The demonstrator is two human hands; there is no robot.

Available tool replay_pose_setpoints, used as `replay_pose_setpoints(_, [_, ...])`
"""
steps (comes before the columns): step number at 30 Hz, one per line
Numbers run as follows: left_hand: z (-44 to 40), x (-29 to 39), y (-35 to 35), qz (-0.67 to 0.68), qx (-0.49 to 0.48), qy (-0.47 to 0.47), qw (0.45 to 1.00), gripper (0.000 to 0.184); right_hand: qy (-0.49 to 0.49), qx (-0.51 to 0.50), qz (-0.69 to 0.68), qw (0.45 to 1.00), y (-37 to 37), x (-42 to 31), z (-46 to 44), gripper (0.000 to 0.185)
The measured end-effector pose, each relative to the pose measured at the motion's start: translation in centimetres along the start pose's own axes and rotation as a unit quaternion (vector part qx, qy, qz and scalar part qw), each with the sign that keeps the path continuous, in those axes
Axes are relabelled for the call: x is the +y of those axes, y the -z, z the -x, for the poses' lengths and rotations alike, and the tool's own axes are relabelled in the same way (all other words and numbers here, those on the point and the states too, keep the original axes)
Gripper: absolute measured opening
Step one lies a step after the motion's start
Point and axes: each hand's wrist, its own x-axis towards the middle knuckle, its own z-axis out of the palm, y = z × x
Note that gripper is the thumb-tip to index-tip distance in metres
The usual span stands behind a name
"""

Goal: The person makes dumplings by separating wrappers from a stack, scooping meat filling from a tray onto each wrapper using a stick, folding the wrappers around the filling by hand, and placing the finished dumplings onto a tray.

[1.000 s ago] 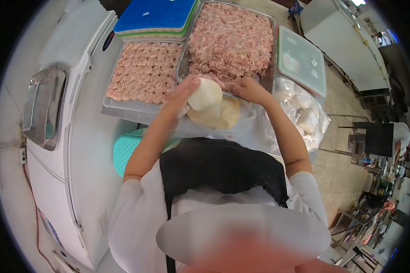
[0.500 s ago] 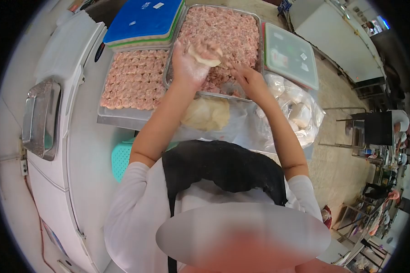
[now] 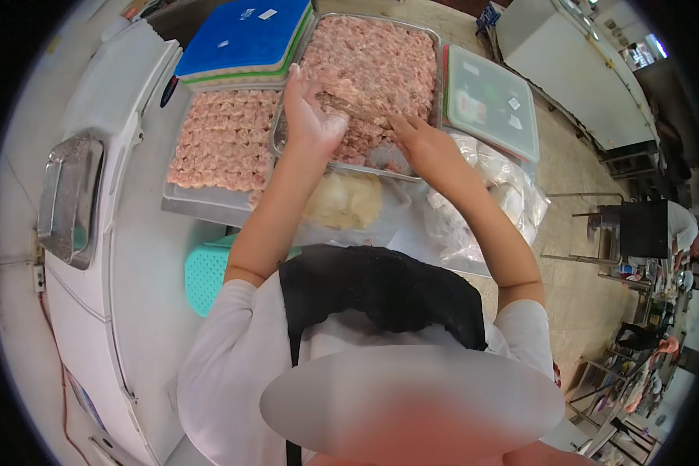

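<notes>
My left hand (image 3: 309,120), dusted with flour, is cupped above the left side of a metal tray of minced meat (image 3: 373,58). It is closed around a dumpling wrapper, mostly hidden by the fingers and filling. In my right hand (image 3: 429,147) is a narrow spatula (image 3: 357,109), its meat-smeared end pressed at the left palm. Bare metal shows at the tray's near right corner. Left of it stands a tray of filled dumplings (image 3: 225,140) in tight rows. A stack of pale dough wrappers (image 3: 343,200) lies just below the meat tray.
A blue-lidded container (image 3: 245,35) stands at the back left, and a clear-lidded container (image 3: 492,105) at the right. Plastic bags with pale contents (image 3: 489,194) lie by my right forearm. A turquoise basket (image 3: 207,278) is below the table edge at left.
The spatula has moved left, onto the filling in my left hand. My left fingers have curled up, and the pale wrapper that showed before is now mostly hidden.
</notes>
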Motion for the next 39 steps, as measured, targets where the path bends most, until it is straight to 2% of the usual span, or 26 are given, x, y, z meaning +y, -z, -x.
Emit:
replay_pose_setpoints(1, [0.3, -0.2, -0.6, -0.004, 0.001, -0.02, 1.0, 0.067, 0.005, 0.004, -0.012, 1.0, -0.4, 0.6, 0.1, 0.028])
replay_pose_setpoints(4, [-1.4, 0.3, 1.9, 0.04, -0.062, 0.048, 0.996, 0.061, 0.016, 0.059, -0.221, 0.973, 1.5, 2.3, 0.3, 0.022])
replay_pose_setpoints(6, [0.2, 0.8, 1.9, -0.177, -0.182, 0.019, 0.967, 0.061, -0.113, -0.026, -0.266, 0.957, 3.1, 2.5, 0.6, 0.024])
replay_pose_setpoints(7, [1.0, 0.8, 1.3, -0.282, -0.237, 0.004, 0.93, 0.062, -0.177, -0.069, -0.286, 0.939, 4.0, 2.6, 1.0, 0.025])
replay_pose_setpoints(8, [1.0, 0.7, 0.8, -0.398, -0.252, -0.123, 0.874, 0.061, -0.167, -0.091, -0.288, 0.938, 4.8, 2.7, 1.3, 0.025])
replay_pose_setpoints(9, [1.0, 0.5, 0.4, -0.501, -0.258, -0.246, 0.789, 0.06, -0.157, -0.113, -0.291, 0.937, 5.6, 2.9, 1.5, 0.026])
replay_pose_setpoints(10, [1.2, 0.4, 0.0, -0.588, -0.254, -0.36, 0.678, 0.06, -0.146, -0.136, -0.294, 0.935, 6.1, 3.1, 1.9, 0.027])
replay_pose_setpoints(13, [2.1, 1.3, -1.3, -0.672, -0.331, -0.228, 0.622, 0.057, -0.037, -0.078, -0.267, 0.96, 5.5, 4.4, 3.3, 0.032])
replay_pose_setpoints(16, [0.0, 1.2, -0.3, -0.65, -0.409, -0.138, 0.626, 0.043, 0.026, -0.058, -0.283, 0.957, 2.9, 5.2, 3.7, 0.031])
replay_pose_setpoints(19, [0.6, 0.7, -0.8, -0.776, -0.346, -0.096, 0.518, 0.05, 0.027, -0.082, -0.305, 0.949, 1.2, 7.9, 2.8, 0.027])
replay_pose_setpoints(22, [-0.5, -0.6, 0.7, -0.739, -0.192, -0.083, 0.641, 0.051, -0.05, -0.02, -0.071, 0.996, 1.9, 8.2, 2.6, 0.03])
replay_pose_setpoints(23, [-1.5, -0.7, 1.5, -0.732, -0.207, -0.069, 0.646, 0.053, -0.057, 0.016, -0.041, 0.997, 2.0, 7.1, 2.7, 0.029])
replay_pose_setpoints(25, [-3.5, -0.7, 3.3, -0.716, -0.237, -0.034, 0.656, 0.055, -0.002, 0.034, -0.075, 0.997, -0.8, 7.4, 2.5, 0.027])
replay_pose_setpoints(27, [-3.6, -1.1, 4.6, -0.766, -0.192, -0.09, 0.607, 0.053, 0.019, 0.066, -0.113, 0.991, -5.9, 10.2, 2.9, 0.026])
replay_pose_setpoints(28, [-3.3, -1.2, 4.2, -0.786, -0.169, -0.123, 0.581, 0.053, -0.005, 0.007, -0.073, 0.997, -5.3, 11.1, 3.3, 0.027])
replay_pose_setpoints(31, [0.9, 0.2, 1.0, -0.734, -0.142, -0.002, 0.664, 0.056, -0.09, -0.138, 0.008, 0.986, -2.4, 10.8, 3.9, 0.03])
replay_pose_setpoints(34, [3.8, 0.6, -1.1, -0.71, -0.236, -0.193, 0.635, 0.057, -0.08, -0.061, -0.142, 0.985, 0.5, 10.7, 4.7, 0.029])
replay_pose_setpoints(37, [3.5, 1.0, -0.3, -0.716, -0.29, -0.223, 0.594, 0.052, -0.015, -0.025, -0.36, 0.933, 2.6, 8.1, 4.8, 0.03])
replay_pose_setpoints(39, [2.7, 1.5, -0.4, -0.726, -0.356, -0.168, 0.565, 0.051, 0.018, -0.059, -0.307, 0.95, 1.5, 6.4, 4.4, 0.029])
